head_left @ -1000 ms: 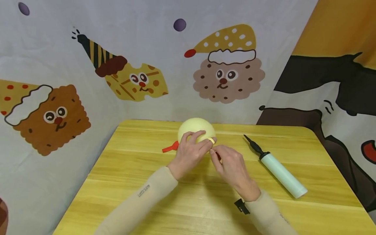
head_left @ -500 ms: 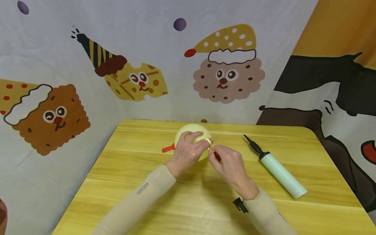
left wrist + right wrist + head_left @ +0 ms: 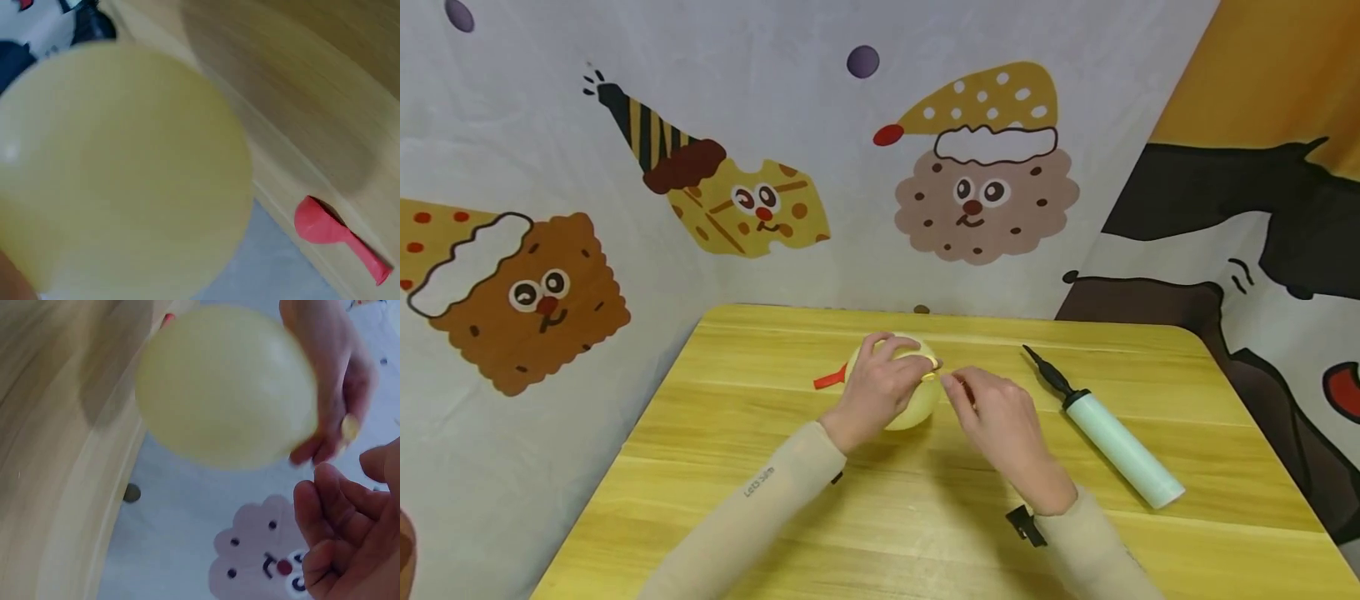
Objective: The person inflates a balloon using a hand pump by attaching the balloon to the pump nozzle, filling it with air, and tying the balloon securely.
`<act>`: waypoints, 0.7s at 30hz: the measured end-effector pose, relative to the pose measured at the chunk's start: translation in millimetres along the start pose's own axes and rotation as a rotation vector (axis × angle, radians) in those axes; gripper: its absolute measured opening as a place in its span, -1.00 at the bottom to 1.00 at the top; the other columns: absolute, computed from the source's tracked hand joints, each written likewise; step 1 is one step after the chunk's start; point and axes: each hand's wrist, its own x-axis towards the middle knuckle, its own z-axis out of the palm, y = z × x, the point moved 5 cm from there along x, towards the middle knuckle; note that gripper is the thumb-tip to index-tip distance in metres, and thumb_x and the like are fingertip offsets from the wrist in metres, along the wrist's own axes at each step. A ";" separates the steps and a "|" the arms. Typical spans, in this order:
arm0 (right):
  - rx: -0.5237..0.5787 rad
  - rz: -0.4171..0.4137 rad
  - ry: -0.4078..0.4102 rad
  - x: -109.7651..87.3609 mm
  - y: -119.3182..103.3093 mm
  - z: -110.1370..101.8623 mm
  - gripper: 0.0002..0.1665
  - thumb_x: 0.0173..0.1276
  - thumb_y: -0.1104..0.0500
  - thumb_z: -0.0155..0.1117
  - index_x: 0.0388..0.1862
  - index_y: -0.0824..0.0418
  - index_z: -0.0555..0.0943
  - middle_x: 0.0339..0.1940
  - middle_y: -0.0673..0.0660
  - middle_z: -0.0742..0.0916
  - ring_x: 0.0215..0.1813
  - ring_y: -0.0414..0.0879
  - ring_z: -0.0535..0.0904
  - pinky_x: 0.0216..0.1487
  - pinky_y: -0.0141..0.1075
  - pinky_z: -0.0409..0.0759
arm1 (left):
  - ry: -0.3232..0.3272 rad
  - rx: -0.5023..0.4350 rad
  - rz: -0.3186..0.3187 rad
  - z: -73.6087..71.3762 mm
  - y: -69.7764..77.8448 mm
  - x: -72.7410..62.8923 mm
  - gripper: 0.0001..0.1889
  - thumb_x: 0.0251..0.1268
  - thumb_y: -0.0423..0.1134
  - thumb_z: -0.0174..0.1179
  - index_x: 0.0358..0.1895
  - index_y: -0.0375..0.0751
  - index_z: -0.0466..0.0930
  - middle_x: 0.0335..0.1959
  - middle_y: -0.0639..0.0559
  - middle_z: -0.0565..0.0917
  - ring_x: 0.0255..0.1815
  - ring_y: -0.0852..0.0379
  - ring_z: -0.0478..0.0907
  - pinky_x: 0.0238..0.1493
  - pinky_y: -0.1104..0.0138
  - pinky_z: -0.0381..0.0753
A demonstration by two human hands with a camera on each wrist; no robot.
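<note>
A round, inflated pale-yellow balloon (image 3: 917,410) is under my left hand (image 3: 880,390), which pinches it near its neck. The neck's rolled end (image 3: 349,427) sticks out between the thumb and fingers in the right wrist view. Just to the right of that end is my right hand (image 3: 1006,421), apart from it. Its fingers (image 3: 312,506) are loosely curled, with a gap to the thumb and nothing between them. In the left wrist view the yellow balloon (image 3: 125,169) fills much of the picture and covers most of the left hand.
A flat red balloon (image 3: 830,379) lies on the wood-grain table (image 3: 737,433), left of the yellow one. On the right lies a mint-green hand pump (image 3: 1123,450) with a black nozzle. A cloth printed with cartoon figures (image 3: 775,75) hangs behind the table.
The yellow balloon has dropped down behind my left hand, toward the near side. My right fingers, earlier at the balloon's neck, have come away to the right.
</note>
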 end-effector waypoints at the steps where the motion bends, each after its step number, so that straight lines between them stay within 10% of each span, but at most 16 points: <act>1: 0.028 0.015 -0.002 0.8 3.9 -2.4 -0.82 0.54 0.18 0.30 -0.17 0.28 0.73 -0.40 0.07 0.73 -0.46 -0.11 0.58 -0.47 -0.23 0.56 | -0.028 -0.088 -0.034 -0.4 -2.4 0.2 -0.87 0.39 -0.36 0.33 -0.11 -0.06 0.76 -0.13 0.14 0.81 0.12 0.02 0.64 0.24 0.01 0.51; 10: 0.421 -0.033 -0.271 12.8 24.9 -2.8 -0.66 0.51 0.34 0.28 0.19 0.15 0.73 -0.05 -0.03 0.78 -0.17 -0.18 0.65 -0.21 -0.25 0.68 | -0.399 -1.192 -0.353 13.4 -6.6 -3.2 -0.76 0.61 -0.36 0.09 0.10 -0.33 0.71 -0.01 -0.10 0.78 0.17 0.04 0.67 0.34 0.14 0.54; 21: 0.442 -0.098 -0.279 9.8 24.2 0.4 -0.80 0.35 0.23 0.49 -0.07 0.05 0.85 -0.25 -0.09 0.83 -0.22 -0.28 0.72 -0.26 -0.32 0.68 | -0.617 -1.405 -0.431 23.4 -14.5 -13.2 -0.72 0.66 -0.27 0.05 0.02 -0.40 0.70 -0.10 -0.11 0.80 0.15 -0.02 0.67 0.32 0.14 0.55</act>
